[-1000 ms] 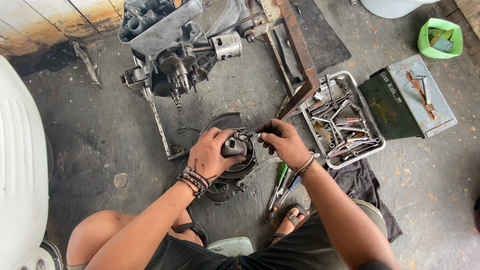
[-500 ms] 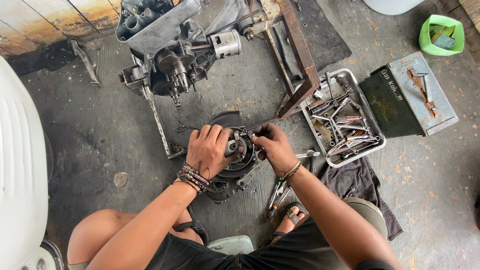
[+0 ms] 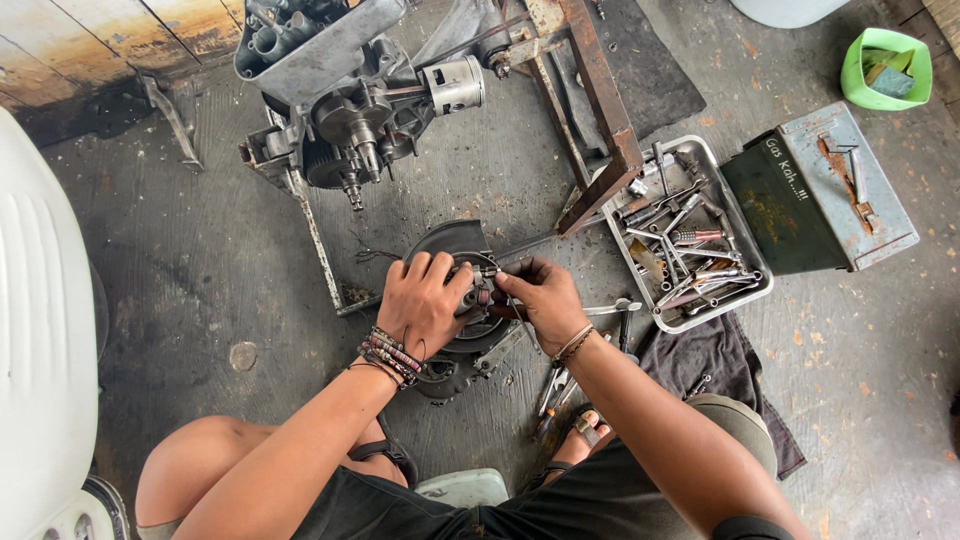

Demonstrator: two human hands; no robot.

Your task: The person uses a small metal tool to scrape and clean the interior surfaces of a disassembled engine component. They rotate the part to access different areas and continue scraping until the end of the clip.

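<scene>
Two bare hands meet over a round, dark engine part [image 3: 470, 335] that lies on the concrete floor [image 3: 200, 270] between the person's knees. Nearest the camera are those knees and a pale stool edge [image 3: 465, 487], with a sandalled foot [image 3: 585, 432] just right of it. Hand tools [image 3: 553, 390] lie on the floor by that foot, partly under the right forearm, and a dark rag [image 3: 715, 365] spreads to their right.

The left hand [image 3: 422, 302], its wrist banded with beaded bracelets [image 3: 388, 355], lies over the part's top — its grip closed around the small hub there. The right hand [image 3: 545, 297] touches the same hub from the right, its grip pinching a thin tool or fitting against it; what exactly it pinches is too small to tell.

Beyond the right hand sits a metal tray [image 3: 762, 283] filled with wrenches and sockets, touching a green and grey metal box [image 3: 820, 195]. A rusty steel frame [image 3: 600, 110] runs from the tray toward the far edge of the view. Farther left stands an opened engine case [image 3: 345, 120] with its piston [image 3: 452, 85] exposed. A green plastic cup [image 3: 885, 65] sits in the far right corner — a white curved body panel [image 3: 40, 330] fills the left edge.
</scene>
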